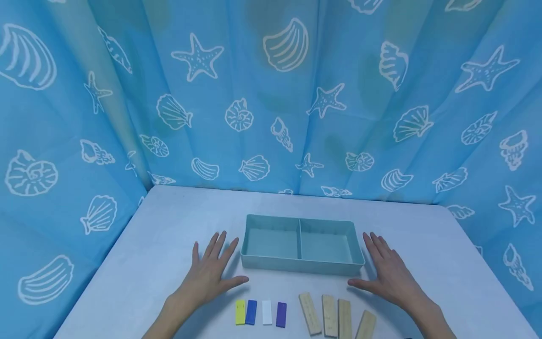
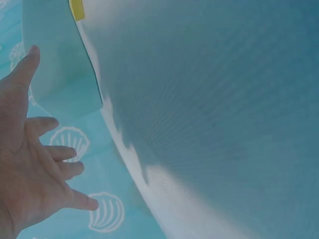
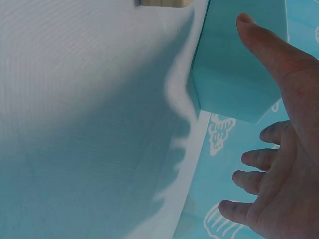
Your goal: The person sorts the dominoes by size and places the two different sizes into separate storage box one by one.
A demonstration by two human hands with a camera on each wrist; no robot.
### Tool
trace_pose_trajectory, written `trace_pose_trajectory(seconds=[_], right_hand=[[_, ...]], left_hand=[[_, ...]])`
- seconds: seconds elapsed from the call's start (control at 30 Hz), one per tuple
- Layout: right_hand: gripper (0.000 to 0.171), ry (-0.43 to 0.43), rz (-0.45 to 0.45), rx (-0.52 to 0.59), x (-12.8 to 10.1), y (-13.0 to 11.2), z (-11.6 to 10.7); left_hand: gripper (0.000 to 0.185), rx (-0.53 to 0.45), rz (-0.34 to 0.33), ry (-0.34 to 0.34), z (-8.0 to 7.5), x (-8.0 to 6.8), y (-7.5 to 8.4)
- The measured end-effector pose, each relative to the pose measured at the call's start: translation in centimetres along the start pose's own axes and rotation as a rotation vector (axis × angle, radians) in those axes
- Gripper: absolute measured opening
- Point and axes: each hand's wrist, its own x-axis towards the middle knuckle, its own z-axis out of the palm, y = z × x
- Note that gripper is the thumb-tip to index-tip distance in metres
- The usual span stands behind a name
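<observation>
A teal tray [image 1: 296, 264] with two compartments sits on the white table, and nothing lies in it. Off its left end my left hand [image 1: 207, 278] is spread with fingers straight, holding nothing. My right hand [image 1: 388, 273] is spread in the same way off the tray's right end, its thumb near the front corner. In the left wrist view the left palm [image 2: 30, 174] faces the tray's side [image 2: 62, 64]. The right wrist view has the right hand [image 3: 289, 164] beside the tray's wall [image 3: 234, 64], fingers apart.
In front of the tray lie a yellow block [image 1: 240, 312], a blue block [image 1: 251, 312], a white block [image 1: 267, 312] and a purple block [image 1: 281, 314]. Several wooden blocks [image 1: 330, 315] lie right of them. A blue shell-print curtain [image 1: 271, 94] borders the table [image 1: 186, 207].
</observation>
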Motion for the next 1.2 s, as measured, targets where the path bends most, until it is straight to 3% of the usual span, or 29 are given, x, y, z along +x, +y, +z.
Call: trace_pose_trajectory(seconds=[0.9,1.03,1.2], right_hand=[[0.131,0.005,0.000,-0.005,-0.4,0.0,-0.2],[0.129,0.023,-0.015,-0.008,-0.6,0.1,-0.3],[0.119,0.074,-0.035,0.002,-1.2,0.0,-1.1]], left_hand=[[0.094,0.007,-0.005,0.016,-0.3,0.0,0.4],[0.092,-0.051,-0.035,0.018,-0.5,0.3,0.5],[0.089,-0.295,-0.097,0.049,-1.1,0.8,0.8]])
